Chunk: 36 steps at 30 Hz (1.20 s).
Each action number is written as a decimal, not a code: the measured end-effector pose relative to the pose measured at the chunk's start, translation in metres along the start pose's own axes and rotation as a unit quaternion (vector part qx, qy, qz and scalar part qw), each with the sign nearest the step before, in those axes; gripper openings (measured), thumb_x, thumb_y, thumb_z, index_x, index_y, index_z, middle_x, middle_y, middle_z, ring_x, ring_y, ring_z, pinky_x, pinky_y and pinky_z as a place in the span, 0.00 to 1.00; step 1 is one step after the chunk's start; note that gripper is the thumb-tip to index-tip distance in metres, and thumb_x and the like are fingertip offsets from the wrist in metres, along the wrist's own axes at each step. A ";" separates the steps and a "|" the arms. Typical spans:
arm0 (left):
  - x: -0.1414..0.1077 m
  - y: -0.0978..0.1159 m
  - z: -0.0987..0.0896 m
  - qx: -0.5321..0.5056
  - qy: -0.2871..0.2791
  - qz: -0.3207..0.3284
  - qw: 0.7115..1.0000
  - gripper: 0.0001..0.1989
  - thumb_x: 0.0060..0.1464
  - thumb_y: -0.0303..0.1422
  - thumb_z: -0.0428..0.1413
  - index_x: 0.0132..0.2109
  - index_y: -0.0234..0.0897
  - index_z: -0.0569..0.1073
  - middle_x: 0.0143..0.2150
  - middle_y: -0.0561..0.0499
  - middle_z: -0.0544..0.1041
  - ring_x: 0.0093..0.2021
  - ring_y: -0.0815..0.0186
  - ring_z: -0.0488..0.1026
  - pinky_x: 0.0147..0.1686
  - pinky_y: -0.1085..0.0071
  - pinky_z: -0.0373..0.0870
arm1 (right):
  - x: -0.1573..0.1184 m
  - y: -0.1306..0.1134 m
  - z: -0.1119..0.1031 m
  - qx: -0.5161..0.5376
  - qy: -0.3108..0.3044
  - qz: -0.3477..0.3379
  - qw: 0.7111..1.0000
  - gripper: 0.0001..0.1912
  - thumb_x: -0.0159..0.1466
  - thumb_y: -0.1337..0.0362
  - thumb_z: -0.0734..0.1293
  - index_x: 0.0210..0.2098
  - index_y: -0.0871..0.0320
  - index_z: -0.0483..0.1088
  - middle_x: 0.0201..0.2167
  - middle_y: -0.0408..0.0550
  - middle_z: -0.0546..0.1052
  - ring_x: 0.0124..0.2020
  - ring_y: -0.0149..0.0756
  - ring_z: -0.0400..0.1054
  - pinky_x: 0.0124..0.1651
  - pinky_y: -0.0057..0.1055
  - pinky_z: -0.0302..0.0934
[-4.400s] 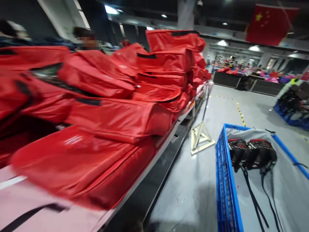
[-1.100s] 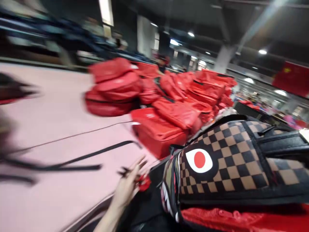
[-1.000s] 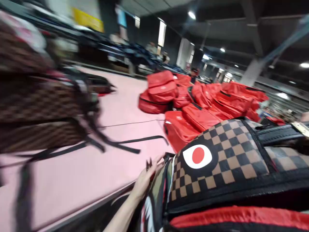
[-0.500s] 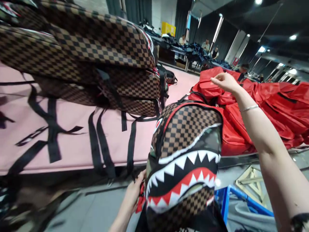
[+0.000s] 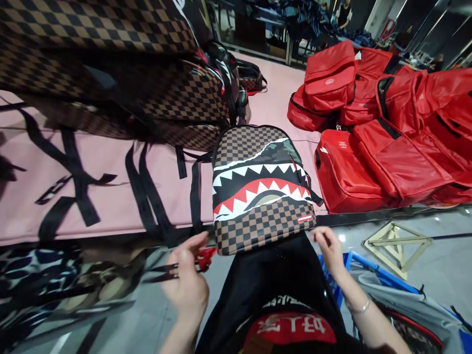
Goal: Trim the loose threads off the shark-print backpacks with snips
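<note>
Shark-mouth backpack [image 5: 260, 189] lies flat at frame centre on the pink desk [image 5: 110, 201], its lower edge overhanging. Left hand [image 5: 188, 282]: grip loosely curled, empty, beside a red tag [image 5: 204, 256]. Right hand [image 5: 329, 248]: grip half-open, empty, just below the backpack's corner.

Checkered backpack [image 5: 260, 191] – matt cloth; red bags [image 5: 346, 172] – glossy, smooth.

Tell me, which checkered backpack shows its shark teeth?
The checkered backpack lying alone at the pink table's near edge, between both hands. Its toothy mouth faces up; the stacked backpacks on its left show only checks.
</note>
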State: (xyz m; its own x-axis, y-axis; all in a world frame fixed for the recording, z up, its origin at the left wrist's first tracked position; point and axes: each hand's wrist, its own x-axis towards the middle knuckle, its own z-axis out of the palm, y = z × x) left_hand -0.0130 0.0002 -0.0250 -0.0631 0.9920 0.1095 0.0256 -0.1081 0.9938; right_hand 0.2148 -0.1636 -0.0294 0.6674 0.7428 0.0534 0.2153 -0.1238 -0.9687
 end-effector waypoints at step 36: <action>-0.011 0.022 0.195 0.302 -0.568 0.208 0.737 0.08 0.56 0.31 0.47 0.31 0.36 0.67 0.34 0.48 0.71 0.39 0.61 0.69 0.39 0.66 0.65 | -0.018 0.032 -0.009 0.025 0.114 0.124 0.985 0.16 0.61 0.55 0.61 0.42 0.59 0.67 0.35 0.47 0.74 0.34 0.34 0.67 0.39 0.31 0.61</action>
State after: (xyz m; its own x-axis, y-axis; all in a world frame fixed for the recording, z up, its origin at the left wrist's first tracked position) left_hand 0.1828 -0.0005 -0.0077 0.9423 0.3339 -0.0249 0.2687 -0.7099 0.6511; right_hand 0.2161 -0.1863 -0.0592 0.8392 0.5256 -0.1394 -0.0066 -0.2464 -0.9691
